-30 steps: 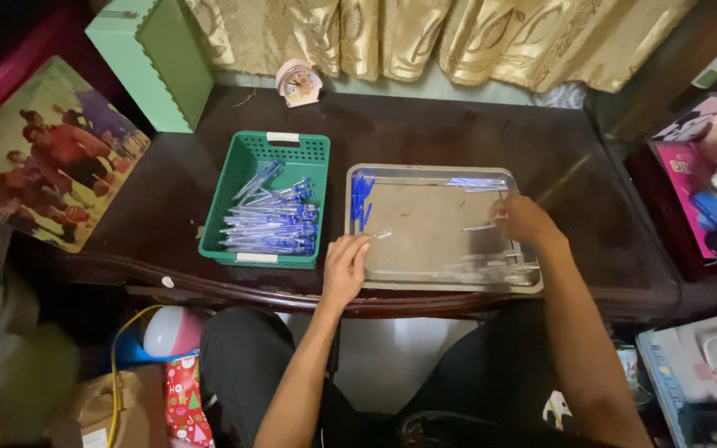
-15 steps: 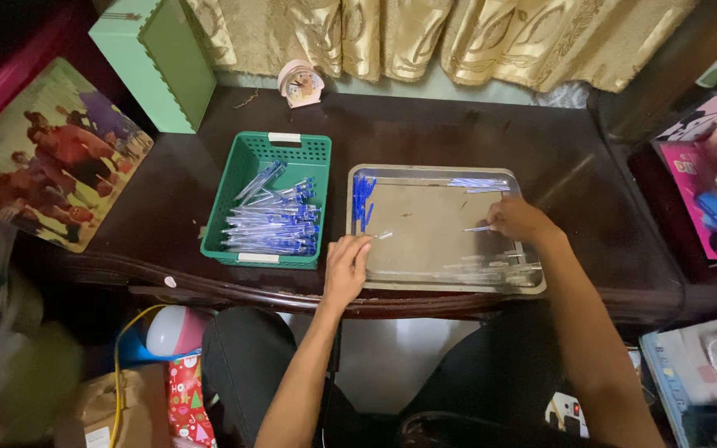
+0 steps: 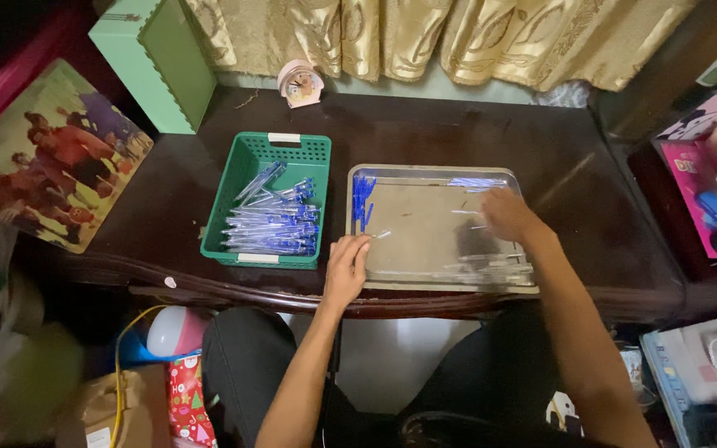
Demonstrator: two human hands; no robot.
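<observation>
A shallow metal tray [image 3: 425, 249] lies on the dark wooden table [image 3: 425, 141]. My left hand [image 3: 347, 267] rests on the tray's front left corner, fingers curled near a small white piece [image 3: 383, 235]. My right hand [image 3: 506, 214] is over the tray's right side, fingers bent onto loose clear pen parts [image 3: 468, 212]; whether it grips one is unclear. Blue caps [image 3: 362, 197] lie at the tray's left edge, clear barrels [image 3: 491, 270] along its front right. Left of the tray, a green basket [image 3: 241, 192] holds several blue pens [image 3: 275, 222].
A green box [image 3: 159, 66] stands at the back left. A small clock [image 3: 300, 83] sits by the gold curtain [image 3: 425, 37]. A printed picture [image 3: 51, 158] leans at the left. Toy boxes [image 3: 707, 182] crowd the right. A pink ball [image 3: 172, 330] and bags lie under the table.
My right hand has slid a little left and toward the tray's middle right. My left hand has stayed at the tray's front left corner.
</observation>
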